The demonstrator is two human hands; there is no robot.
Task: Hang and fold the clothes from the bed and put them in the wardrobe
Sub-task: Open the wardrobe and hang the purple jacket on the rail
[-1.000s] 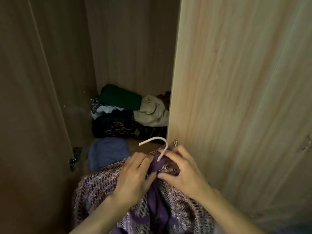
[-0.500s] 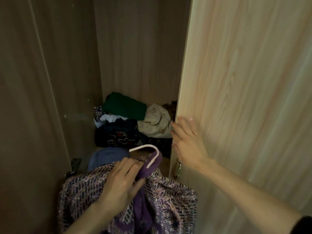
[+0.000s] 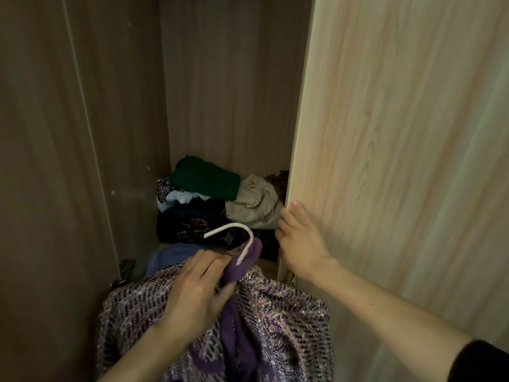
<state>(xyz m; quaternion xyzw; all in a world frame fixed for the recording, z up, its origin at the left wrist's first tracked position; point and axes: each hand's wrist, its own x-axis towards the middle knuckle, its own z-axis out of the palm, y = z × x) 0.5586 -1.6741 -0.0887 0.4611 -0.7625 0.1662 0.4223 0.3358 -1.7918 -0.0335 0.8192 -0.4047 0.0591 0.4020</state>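
In the head view, at the wardrobe (image 3: 234, 92), the left hand (image 3: 192, 293) has its fingers closed on the purple garment (image 3: 275, 321) at the neck, just below the white hanger hook (image 3: 234, 230), presumably to keep it seated for hanging. The right hand (image 3: 300, 244) grips the door (image 3: 399, 161) edge, likely to widen access. Folded clothes (image 3: 209, 199) lie inside. No legible writing.
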